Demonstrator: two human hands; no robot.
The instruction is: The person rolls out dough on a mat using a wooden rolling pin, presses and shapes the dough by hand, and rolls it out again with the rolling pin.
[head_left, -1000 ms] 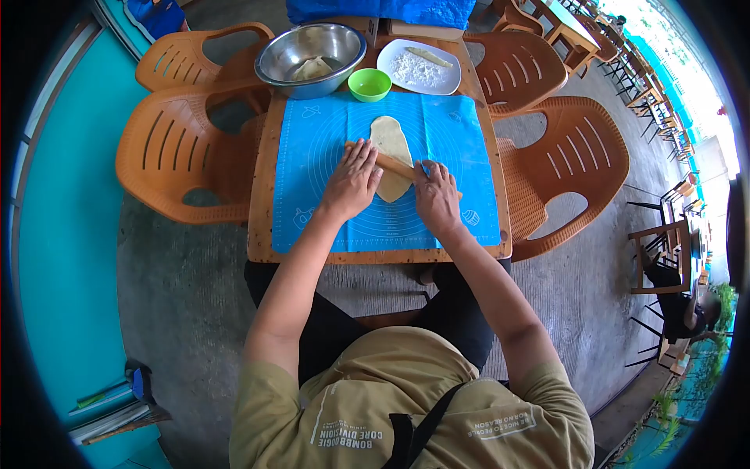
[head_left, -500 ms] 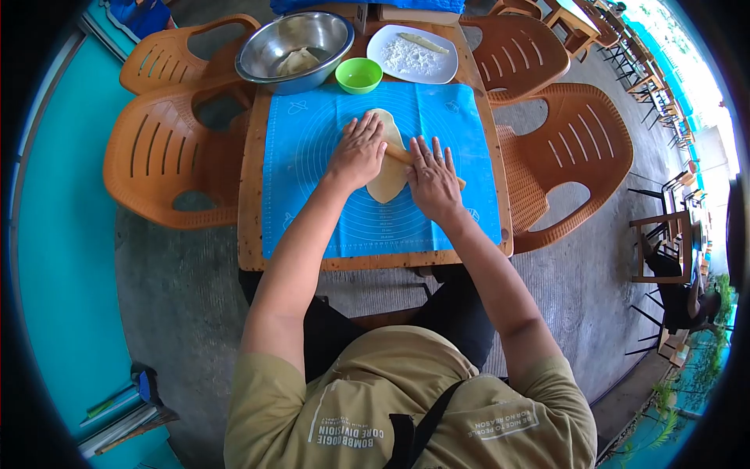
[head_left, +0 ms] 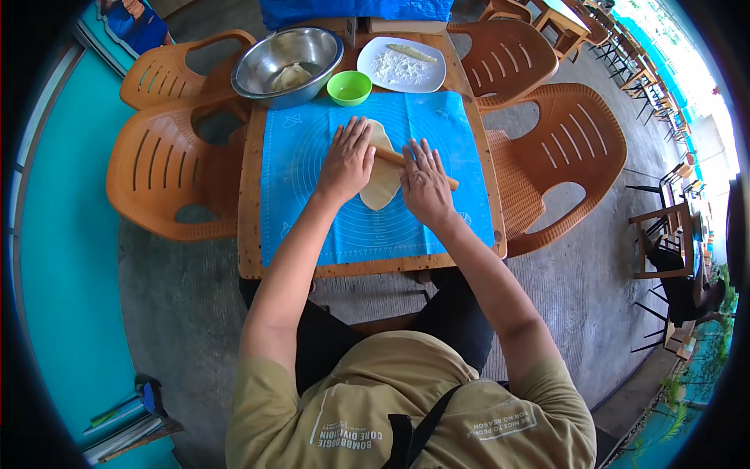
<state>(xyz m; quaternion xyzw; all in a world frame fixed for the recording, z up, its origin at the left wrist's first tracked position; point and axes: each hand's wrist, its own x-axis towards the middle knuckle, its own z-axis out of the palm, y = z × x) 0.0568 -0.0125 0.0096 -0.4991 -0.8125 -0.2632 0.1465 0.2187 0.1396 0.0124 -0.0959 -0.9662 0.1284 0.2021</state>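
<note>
Got both palms, left (head_left: 346, 162) and right (head_left: 426, 184), pressed flat on the rolling pin (head_left: 389, 155), fingers extended, not wrapped round it. Pin's slanted across the dough (head_left: 380, 184) on my blue mat (head_left: 312, 211). Green bowl (head_left: 349, 88), steel bowl (head_left: 287, 62) and floury plate (head_left: 402, 65) crowd the far side; nothing's blocking the pin.

Khaki tee (head_left: 391, 356), L side: "BOMBBOOGIE", "CORE DIVISION", w/ tiny line illegible; R side: "BE NICE TO PEOPLE FOR NO REASON". Blue mat (head_left: 453, 141), near edge: printed nos.; too small to read.
</note>
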